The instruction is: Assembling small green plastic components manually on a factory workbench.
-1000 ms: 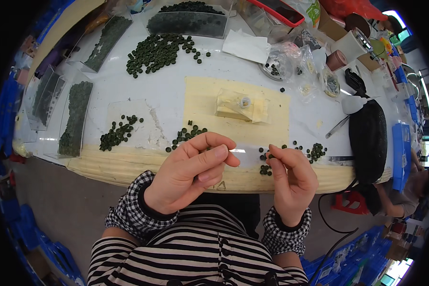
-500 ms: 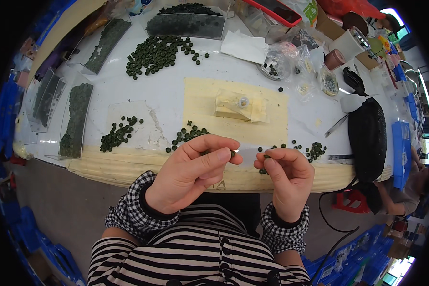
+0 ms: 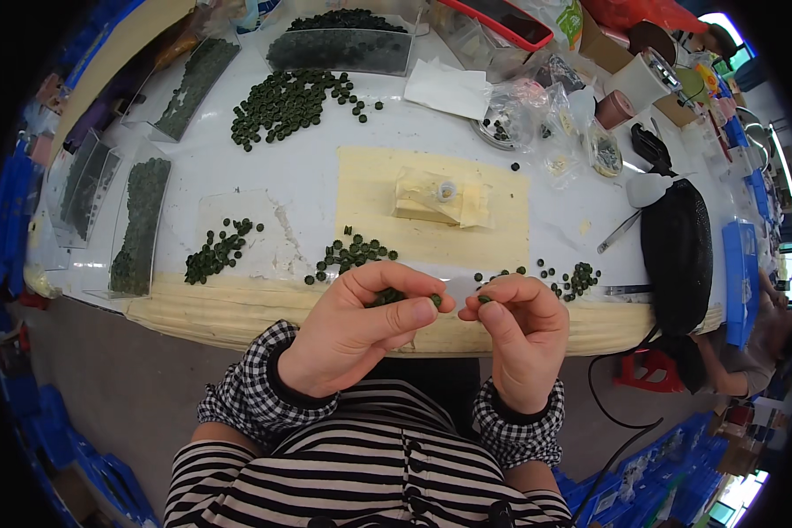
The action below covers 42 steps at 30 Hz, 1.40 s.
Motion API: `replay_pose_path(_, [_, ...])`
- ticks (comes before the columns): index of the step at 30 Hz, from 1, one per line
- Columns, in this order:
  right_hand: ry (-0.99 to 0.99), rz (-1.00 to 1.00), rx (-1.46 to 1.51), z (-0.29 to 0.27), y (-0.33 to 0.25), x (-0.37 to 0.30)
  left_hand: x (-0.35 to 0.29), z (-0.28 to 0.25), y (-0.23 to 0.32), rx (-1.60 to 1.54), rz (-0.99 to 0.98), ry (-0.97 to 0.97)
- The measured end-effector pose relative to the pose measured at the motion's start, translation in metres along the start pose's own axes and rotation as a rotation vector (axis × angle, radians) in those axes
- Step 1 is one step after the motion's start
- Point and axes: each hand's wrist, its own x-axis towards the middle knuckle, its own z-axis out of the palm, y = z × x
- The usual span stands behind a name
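Note:
My left hand [image 3: 348,326] pinches a small round dark green piece [image 3: 436,300] between thumb and forefinger. More green shows in the curl of its fingers, partly hidden. Close by on the right, my right hand [image 3: 530,339] grips another small green piece [image 3: 484,299] at its fingertips. A narrow gap separates the two hands, just above the table's near edge. Beyond the left hand lies a small heap of the same pieces [image 3: 359,253]. Others [image 3: 581,278] are scattered past the right hand. A taped yellowish block [image 3: 431,209] with a small clear ring on top sits farther back.
Clear trays of dark green pieces stand at the left [image 3: 141,229] and back [image 3: 339,55]. A big loose pile [image 3: 282,106] and a smaller one [image 3: 216,253] lie on the white table. Tweezers [image 3: 619,231], a black pouch [image 3: 675,255] and plastic bags [image 3: 524,114] are at the right.
Both hands have come closer together and slightly lower. The piece at the left fingertips shows more fully now. Each hand keeps its pinch.

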Motion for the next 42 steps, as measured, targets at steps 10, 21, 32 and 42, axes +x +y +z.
replay_pose_path(10, [-0.054, -0.041, -0.016, 0.001, 0.005, 0.0, 0.0, 0.003, -0.004, 0.145, 0.071, 0.052])
replay_pose_path(21, [-0.031, -0.055, 0.043, 0.006, 0.006, 0.002, 0.002, 0.006, -0.005, 0.166, 0.171, 0.045])
replay_pose_path(32, [0.031, -0.066, -0.107, 0.008, 0.005, -0.003, 0.004, 0.004, -0.01, 0.309, 0.237, 0.05])
replay_pose_path(42, [-0.023, -0.185, -0.17, 0.007, 0.018, 0.001, 0.003, 0.005, -0.012, 0.275, 0.205, 0.099])
